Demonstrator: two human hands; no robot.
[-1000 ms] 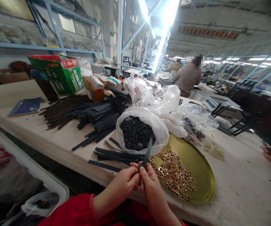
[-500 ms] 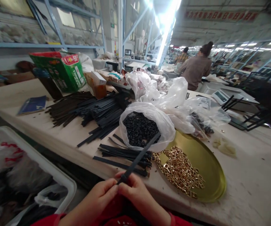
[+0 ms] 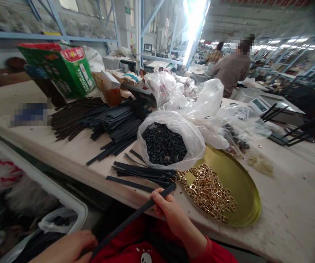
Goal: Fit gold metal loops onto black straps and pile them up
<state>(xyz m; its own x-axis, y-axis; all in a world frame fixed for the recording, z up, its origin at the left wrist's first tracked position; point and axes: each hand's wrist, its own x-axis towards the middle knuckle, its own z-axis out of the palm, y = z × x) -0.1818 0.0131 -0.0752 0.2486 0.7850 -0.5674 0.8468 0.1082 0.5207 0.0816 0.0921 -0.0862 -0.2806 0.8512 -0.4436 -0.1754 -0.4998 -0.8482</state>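
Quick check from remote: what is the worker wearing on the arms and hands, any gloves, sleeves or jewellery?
Both hands are bare: no gloves on the left hand or the right hand, and no rings or watch show. A bright red sleeve ends at the right wrist. The red garment at the chest carries a small white mark. The left forearm is uncovered where visible.
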